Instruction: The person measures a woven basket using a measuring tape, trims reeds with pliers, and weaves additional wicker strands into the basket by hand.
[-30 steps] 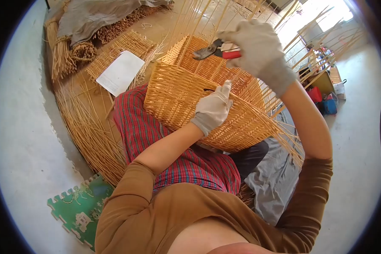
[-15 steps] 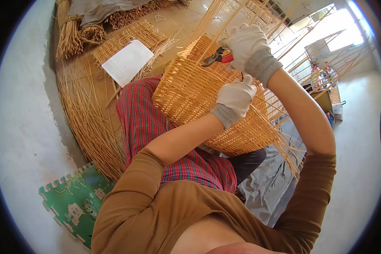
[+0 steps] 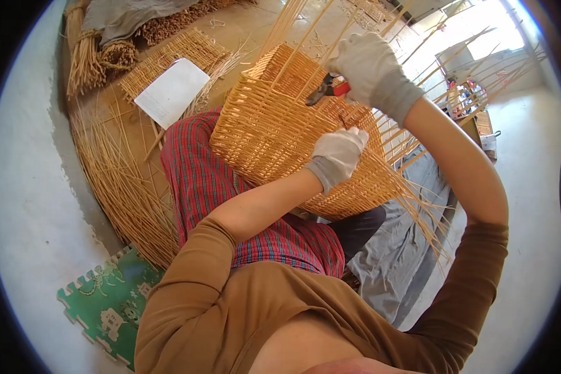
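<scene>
right hand (image 3: 373, 70) grasps pruning shears (image 3: 320, 93); left hand (image 3: 339, 153), hold unclear, curls at the near rim of the wicker basket (image 3: 258, 131), probably light, springy, best held there.

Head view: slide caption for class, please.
Gloved right hand holds red-handled pruners by a woven basket; gloved left hand at its near side.

I get bright daylight from the far-right window (image 3: 496, 41), blown out to white; my fisheye view bends the left wall (image 3: 25, 187) and blackens at the corners.
</scene>
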Available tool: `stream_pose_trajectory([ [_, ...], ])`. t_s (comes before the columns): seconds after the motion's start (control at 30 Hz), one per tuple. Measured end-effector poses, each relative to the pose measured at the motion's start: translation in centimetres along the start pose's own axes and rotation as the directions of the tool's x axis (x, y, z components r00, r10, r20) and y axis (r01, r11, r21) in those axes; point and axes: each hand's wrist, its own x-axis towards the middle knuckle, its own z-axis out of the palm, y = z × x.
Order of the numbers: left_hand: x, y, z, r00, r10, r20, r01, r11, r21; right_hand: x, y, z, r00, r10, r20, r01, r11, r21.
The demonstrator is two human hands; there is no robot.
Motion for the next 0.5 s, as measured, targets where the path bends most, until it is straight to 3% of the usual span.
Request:
stream_pose_trajectory([
  [0.03,0.3,0.1,0.0,0.994,0.031,-0.103,-0.03,1.0,0.006,0.0,-0.6,0.6,1.0,0.006,0.005,-0.006,1.0,0.001],
  [0.13,1.2,0.4,-0.9,0.973,0.067,-0.222,-0.057,0.997,0.053,0.1,-1.8,0.8,0.996,0.092,0.019,-0.093,0.994,0.062],
  [0.27,-0.1,2.8,-0.5,0.986,0.066,-0.15,-0.05,0.993,0.108,-1.9,-0.2,-0.1,0.992,0.029,0.123,-0.048,0.986,0.157],
  [0.33,-1.2,4.0,0.0,0.979,0.177,-0.104,-0.18,0.984,-0.018,-3.1,0.6,0.1,0.979,0.013,0.202,-0.057,0.976,0.21],
  [0.4,-0.6,4.2,1.8,0.991,0.119,-0.065,-0.12,0.993,-0.013,-3.8,0.6,1.1,0.995,0.049,0.086,-0.057,0.994,0.092],
  [0.43,-0.1,4.1,2.7,0.998,0.055,-0.036,-0.055,0.998,0.004,-3.6,0.1,1.9,0.994,0.057,0.089,-0.065,0.994,0.091],
  [0.5,0.9,3.9,2.5,0.994,0.089,-0.059,-0.087,0.995,0.046,-2.5,-1.2,2.7,0.986,0.104,0.131,-0.106,0.994,0.005],
])
